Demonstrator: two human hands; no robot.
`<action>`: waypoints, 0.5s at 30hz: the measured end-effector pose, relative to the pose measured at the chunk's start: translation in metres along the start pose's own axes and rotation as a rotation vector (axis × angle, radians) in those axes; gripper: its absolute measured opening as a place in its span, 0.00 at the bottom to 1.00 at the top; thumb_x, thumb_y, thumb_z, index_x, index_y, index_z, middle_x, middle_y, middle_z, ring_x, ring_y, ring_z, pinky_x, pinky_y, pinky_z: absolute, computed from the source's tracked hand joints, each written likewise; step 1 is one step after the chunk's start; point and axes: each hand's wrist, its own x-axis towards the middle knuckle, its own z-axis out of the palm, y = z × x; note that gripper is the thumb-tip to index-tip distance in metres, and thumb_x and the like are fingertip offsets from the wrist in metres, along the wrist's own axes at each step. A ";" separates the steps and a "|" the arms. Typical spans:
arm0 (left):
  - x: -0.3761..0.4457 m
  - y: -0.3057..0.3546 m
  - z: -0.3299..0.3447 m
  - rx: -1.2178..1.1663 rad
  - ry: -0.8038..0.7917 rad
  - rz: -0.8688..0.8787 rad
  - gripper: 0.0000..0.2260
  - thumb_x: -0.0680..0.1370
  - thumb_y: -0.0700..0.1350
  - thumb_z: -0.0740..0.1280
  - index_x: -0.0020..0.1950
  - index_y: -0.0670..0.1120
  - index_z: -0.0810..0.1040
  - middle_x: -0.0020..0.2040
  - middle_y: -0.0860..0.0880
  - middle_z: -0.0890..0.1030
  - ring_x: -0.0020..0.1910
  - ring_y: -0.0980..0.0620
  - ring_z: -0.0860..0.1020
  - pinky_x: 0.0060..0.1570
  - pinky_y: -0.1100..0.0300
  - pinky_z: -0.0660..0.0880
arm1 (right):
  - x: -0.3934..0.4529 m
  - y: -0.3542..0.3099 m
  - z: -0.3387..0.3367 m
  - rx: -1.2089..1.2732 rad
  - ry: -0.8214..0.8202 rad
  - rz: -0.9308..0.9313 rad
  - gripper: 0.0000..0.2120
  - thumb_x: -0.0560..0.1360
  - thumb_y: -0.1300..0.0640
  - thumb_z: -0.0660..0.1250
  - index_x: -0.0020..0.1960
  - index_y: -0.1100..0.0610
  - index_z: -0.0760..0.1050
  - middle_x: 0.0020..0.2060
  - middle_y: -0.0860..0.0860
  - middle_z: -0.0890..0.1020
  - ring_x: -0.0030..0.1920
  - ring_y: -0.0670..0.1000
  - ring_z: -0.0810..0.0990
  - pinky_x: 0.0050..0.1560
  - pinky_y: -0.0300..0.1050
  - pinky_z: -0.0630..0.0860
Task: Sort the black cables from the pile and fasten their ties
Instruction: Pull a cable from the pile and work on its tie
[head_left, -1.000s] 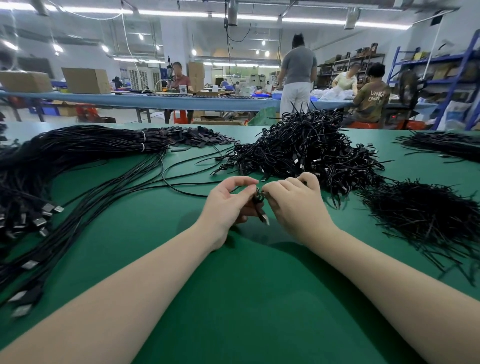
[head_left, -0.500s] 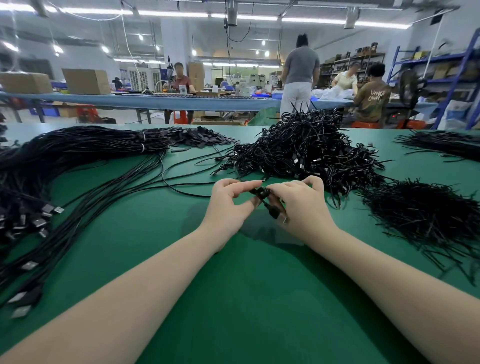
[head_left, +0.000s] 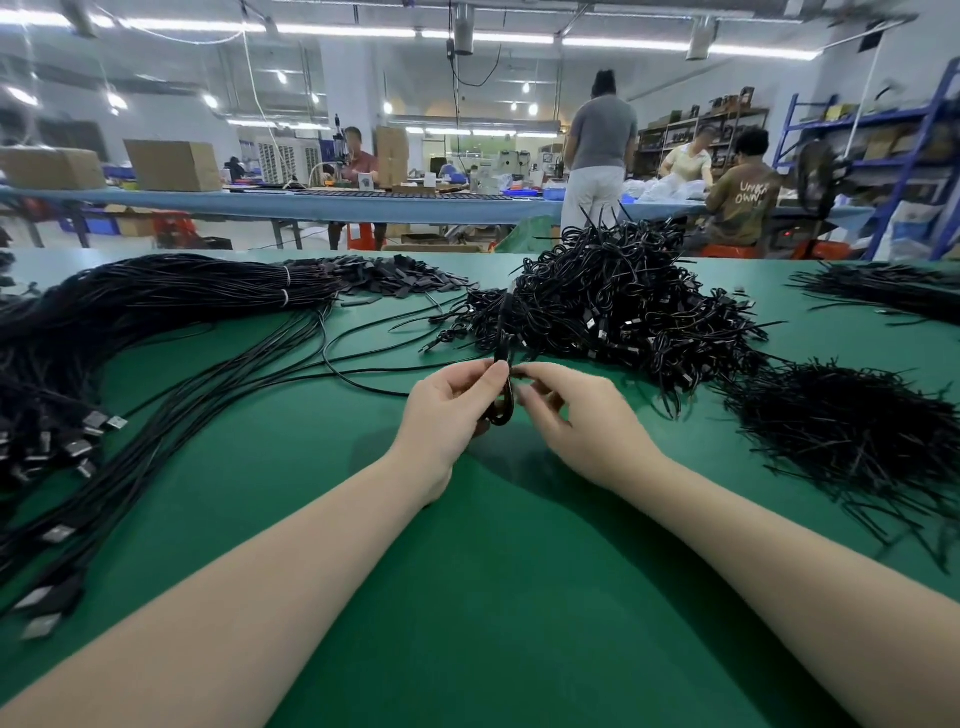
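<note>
Nearest the body, above the green table (head_left: 467, 597), a coiled cable (head_left: 503, 400) is pinched by the left hand (head_left: 447, 410), raised upright since a second ago; the right hand (head_left: 576, 421) is curled at its tie, seemingly twisted shut. Beyond, the pile (head_left: 623, 312) remains unsorted.

Two hands, left (head_left: 449, 410) and right (head_left: 582, 421), worked over one green desk (head_left: 493, 597). One coiled black cable (head_left: 503, 400) sat between them. Four people, perhaps more, stood or sat behind. Two cardboard boxes (head_left: 174, 165) rested on the far bench.
</note>
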 end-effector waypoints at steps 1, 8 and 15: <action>0.000 0.000 0.000 -0.014 0.004 0.005 0.07 0.78 0.47 0.68 0.53 0.46 0.82 0.39 0.53 0.83 0.38 0.55 0.78 0.40 0.64 0.73 | 0.000 0.000 0.001 0.178 -0.100 0.100 0.13 0.78 0.46 0.63 0.60 0.46 0.77 0.43 0.41 0.82 0.37 0.42 0.79 0.42 0.37 0.73; -0.003 0.003 0.004 0.157 -0.092 0.135 0.09 0.81 0.47 0.62 0.54 0.60 0.79 0.59 0.52 0.76 0.54 0.58 0.77 0.46 0.63 0.76 | 0.006 0.004 0.001 0.513 0.005 0.190 0.05 0.72 0.57 0.74 0.42 0.48 0.80 0.37 0.43 0.84 0.36 0.39 0.79 0.41 0.36 0.74; 0.003 -0.003 0.001 0.286 -0.017 0.072 0.10 0.81 0.44 0.60 0.53 0.58 0.77 0.51 0.54 0.80 0.45 0.50 0.78 0.44 0.61 0.74 | 0.085 -0.015 -0.063 0.368 0.334 0.133 0.04 0.73 0.52 0.72 0.45 0.45 0.78 0.36 0.41 0.82 0.31 0.36 0.78 0.32 0.28 0.73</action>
